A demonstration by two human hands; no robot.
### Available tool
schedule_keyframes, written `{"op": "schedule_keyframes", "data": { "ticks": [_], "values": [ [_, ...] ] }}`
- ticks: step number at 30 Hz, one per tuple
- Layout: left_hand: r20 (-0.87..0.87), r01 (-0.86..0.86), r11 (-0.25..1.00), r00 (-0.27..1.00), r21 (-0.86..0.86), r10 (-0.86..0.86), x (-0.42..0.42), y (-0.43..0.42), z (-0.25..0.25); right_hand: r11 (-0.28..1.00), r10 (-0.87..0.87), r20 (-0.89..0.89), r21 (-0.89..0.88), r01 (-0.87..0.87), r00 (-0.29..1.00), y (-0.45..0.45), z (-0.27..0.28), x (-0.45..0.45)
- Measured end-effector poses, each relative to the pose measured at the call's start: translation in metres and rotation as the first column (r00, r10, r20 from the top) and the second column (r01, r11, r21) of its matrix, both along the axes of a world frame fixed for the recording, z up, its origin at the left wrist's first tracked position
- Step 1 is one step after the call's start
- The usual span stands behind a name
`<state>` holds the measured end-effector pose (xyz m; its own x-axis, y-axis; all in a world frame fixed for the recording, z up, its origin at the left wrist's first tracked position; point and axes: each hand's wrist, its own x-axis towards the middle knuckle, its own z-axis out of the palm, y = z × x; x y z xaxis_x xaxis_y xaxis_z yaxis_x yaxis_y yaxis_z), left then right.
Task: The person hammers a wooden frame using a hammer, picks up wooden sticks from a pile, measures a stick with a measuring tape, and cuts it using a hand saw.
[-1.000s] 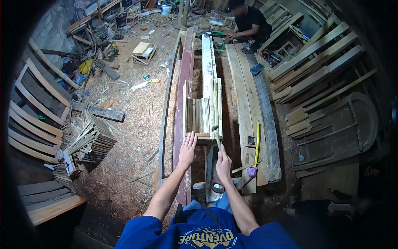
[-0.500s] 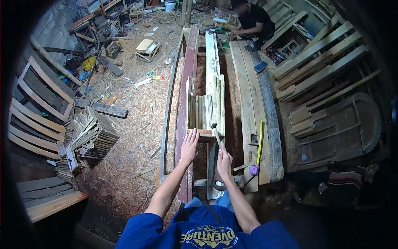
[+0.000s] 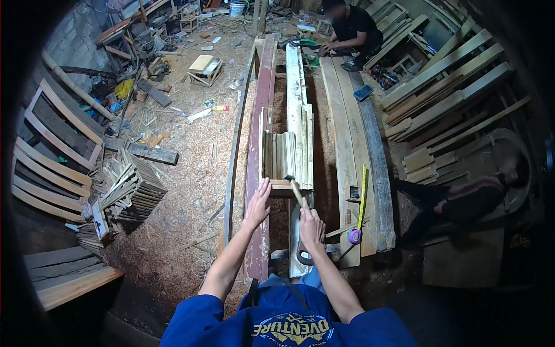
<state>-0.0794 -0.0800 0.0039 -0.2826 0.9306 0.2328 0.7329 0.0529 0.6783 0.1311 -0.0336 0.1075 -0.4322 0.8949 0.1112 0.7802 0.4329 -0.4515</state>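
Observation:
My right hand (image 3: pixel 312 226) is closed round the wooden handle of a small hammer (image 3: pixel 295 189), whose dark head is at the near edge of a wooden frame (image 3: pixel 281 183). Thin wooden slats (image 3: pixel 278 155) stand packed inside that frame, which rests across the long beams. My left hand (image 3: pixel 258 203) lies with its fingers stretched out against the frame's near left corner, holding nothing. Below the frame, partly behind my right arm, is a handsaw (image 3: pixel 304 254).
A yellow tape measure (image 3: pixel 355 236) lies extended on the right planks (image 3: pixel 347 144). One person (image 3: pixel 354 32) crouches at the far end; another (image 3: pixel 474 194) is at the right. Slat bundles (image 3: pixel 130 188) and a small stool (image 3: pixel 204 68) are on the left.
The hammer head has moved left along the frame's near edge, with my right hand behind it. My left hand has shifted slightly left. A person has come into view at the right.

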Motion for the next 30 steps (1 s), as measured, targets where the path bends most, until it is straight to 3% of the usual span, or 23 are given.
{"op": "schedule_keyframes", "data": {
  "ticks": [2,4,7,10,11,12,14,16,18,20,22,24,26,30],
  "values": [
    [-0.008,0.023,0.999,1.000,-0.025,-0.023,-0.007,-0.004,-0.004,0.995,0.092,0.130,-0.040,-0.087,0.987,-0.003,-0.007,0.003],
    [-0.063,0.027,0.999,0.998,-0.039,-0.029,-0.009,-0.003,0.006,0.993,0.115,0.058,0.019,-0.116,0.992,-0.009,-0.013,0.005],
    [-0.230,-0.028,0.979,0.973,-0.200,-0.019,-0.003,-0.007,0.013,0.999,-0.022,0.240,0.052,0.010,0.971,-0.006,-0.029,0.014],
    [-0.215,-0.043,0.978,0.977,-0.206,-0.002,-0.001,-0.007,0.012,0.996,0.055,0.123,0.067,-0.063,0.991,-0.008,-0.019,0.010],
    [-0.317,-0.073,0.970,0.948,-0.234,-0.006,0.000,-0.006,0.008,0.994,0.080,0.100,0.066,-0.087,0.992,-0.011,-0.010,0.006],
    [-0.317,-0.071,0.970,0.949,-0.232,-0.006,-0.001,-0.003,0.006,0.977,0.135,0.003,0.169,-0.134,0.991,-0.012,-0.005,0.003],
    [-0.333,-0.078,0.970,0.943,-0.229,-0.002,-0.001,-0.006,0.001,0.976,0.133,0.025,0.170,-0.135,0.991,-0.014,-0.004,0.000],
    [-0.281,-0.055,0.968,0.960,-0.244,-0.016,0.002,-0.012,0.011,0.999,-0.028,0.152,0.019,0.026,0.988,-0.007,-0.026,0.006],
    [-0.235,-0.067,0.969,0.972,-0.237,0.009,0.001,-0.007,0.016,0.999,-0.015,0.190,0.034,0.009,0.982,-0.006,-0.030,0.009],
    [-0.211,-0.069,0.977,0.977,-0.204,0.025,0.002,-0.007,0.013,0.998,0.034,0.013,0.052,-0.035,0.999,-0.021,-0.010,0.005],
    [-0.216,-0.081,0.975,0.976,-0.207,0.035,0.004,-0.005,0.011,0.991,0.078,-0.002,0.112,-0.077,0.997,-0.018,0.002,-0.002],
    [-0.232,-0.075,0.973,0.972,-0.217,0.023,0.004,-0.010,0.012,0.986,0.090,0.054,0.134,-0.096,0.994,-0.015,0.006,-0.006],
    [-0.243,-0.065,0.974,0.970,-0.217,0.011,0.002,-0.008,0.017,1.000,-0.011,0.204,-0.001,0.011,0.979,0.002,-0.024,0.003],
    [-0.201,-0.086,0.977,0.979,-0.196,0.046,0.005,-0.006,0.014,1.000,0.009,0.083,0.026,-0.011,0.996,-0.007,0.004,-0.009]
  ]
}}
